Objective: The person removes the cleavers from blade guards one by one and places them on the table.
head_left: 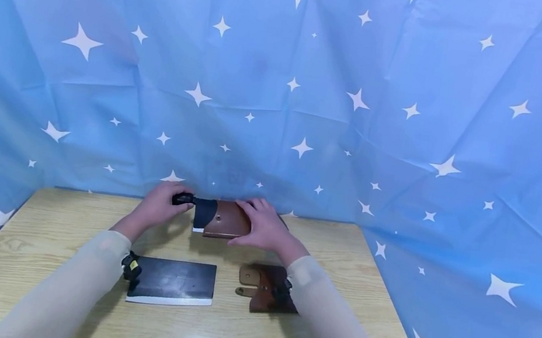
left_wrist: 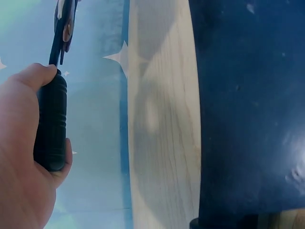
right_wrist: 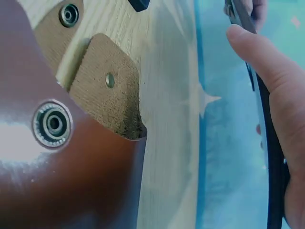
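Near the table's far edge, my left hand (head_left: 158, 207) grips the black handle (left_wrist: 51, 121) of a cleaver (head_left: 204, 211), its thumb along the top end of the handle. A brown leather sheath (head_left: 227, 222) covers most of that blade, leaving a dark strip by the handle bare. My right hand (head_left: 266, 230) holds the sheath, thumb on its near face and fingers over the top edge; the right wrist view shows it edge-on. The blade's far end is hidden inside the leather.
A second cleaver (head_left: 173, 280) lies flat on the wooden table (head_left: 52, 241) below my left forearm, its handle hidden. A second brown sheath (head_left: 263, 298) with snap straps lies under my right wrist. A starry blue curtain (head_left: 281, 105) hangs behind the table.
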Tool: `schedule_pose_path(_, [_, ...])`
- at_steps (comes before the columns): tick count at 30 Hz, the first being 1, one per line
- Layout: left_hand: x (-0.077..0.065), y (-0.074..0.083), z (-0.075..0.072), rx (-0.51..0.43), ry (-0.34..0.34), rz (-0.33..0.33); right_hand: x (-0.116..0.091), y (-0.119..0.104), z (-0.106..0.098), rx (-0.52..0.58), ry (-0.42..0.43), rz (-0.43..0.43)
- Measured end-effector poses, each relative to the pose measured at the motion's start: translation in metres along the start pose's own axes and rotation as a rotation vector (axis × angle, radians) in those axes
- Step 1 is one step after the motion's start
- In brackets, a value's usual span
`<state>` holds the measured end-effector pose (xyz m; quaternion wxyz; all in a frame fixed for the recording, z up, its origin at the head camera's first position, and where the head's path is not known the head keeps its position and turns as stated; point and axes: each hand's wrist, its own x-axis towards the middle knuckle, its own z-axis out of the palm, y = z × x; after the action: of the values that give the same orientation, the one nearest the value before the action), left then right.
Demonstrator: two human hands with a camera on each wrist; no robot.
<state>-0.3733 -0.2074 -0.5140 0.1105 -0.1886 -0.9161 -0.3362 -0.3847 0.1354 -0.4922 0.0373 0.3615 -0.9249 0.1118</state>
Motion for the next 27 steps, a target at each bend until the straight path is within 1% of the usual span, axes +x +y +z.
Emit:
schedule_pose_path(7, [-0.003,0.006,-0.004,0.017,0.019,0.009,-0.008,-0.007,-0.007,-0.02,0.03,-0.017])
schedule_pose_path(13, [-0.006,0.012,-0.005,0.031,0.029,-0.018,-0.012,-0.008,-0.007,-0.048,0.031,-0.009])
schedule_pose_path(19, [-0.008,0.019,-0.007,0.046,0.045,-0.04,-0.013,-0.007,-0.005,-0.04,0.04,0.003])
schedule_pose_path(25, [-0.007,0.021,-0.01,0.06,0.047,-0.033,-0.013,-0.006,-0.007,-0.021,0.056,-0.006])
schedule_pose_path(27, [-0.008,0.02,-0.012,0.053,0.051,-0.049,-0.015,-0.005,-0.007,-0.025,0.061,0.004])
